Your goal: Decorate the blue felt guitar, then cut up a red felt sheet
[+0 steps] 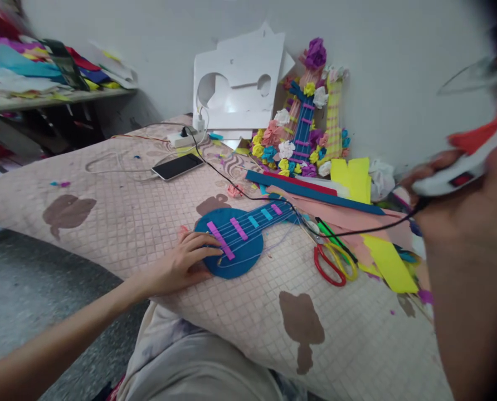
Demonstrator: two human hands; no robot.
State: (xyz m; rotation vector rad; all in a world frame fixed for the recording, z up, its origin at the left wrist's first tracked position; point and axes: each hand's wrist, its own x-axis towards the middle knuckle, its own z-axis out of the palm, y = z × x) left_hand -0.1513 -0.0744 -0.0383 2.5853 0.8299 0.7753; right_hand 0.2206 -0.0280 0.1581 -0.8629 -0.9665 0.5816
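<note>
My left hand lies flat with its fingers stretched out on the round body of a blue felt guitar that carries pink and light blue strips and thin strings. My right hand is raised close to the camera at the right edge, closed round a white and orange glue gun. A black cord runs from the gun across the bed to a white power strip.
Red and yellow scissors lie right of the guitar beside yellow, pink and blue foam sheets. A flower-covered craft guitar and white cut-out card lean on the wall. A phone lies on the pink quilt; the bed edge is near my knees.
</note>
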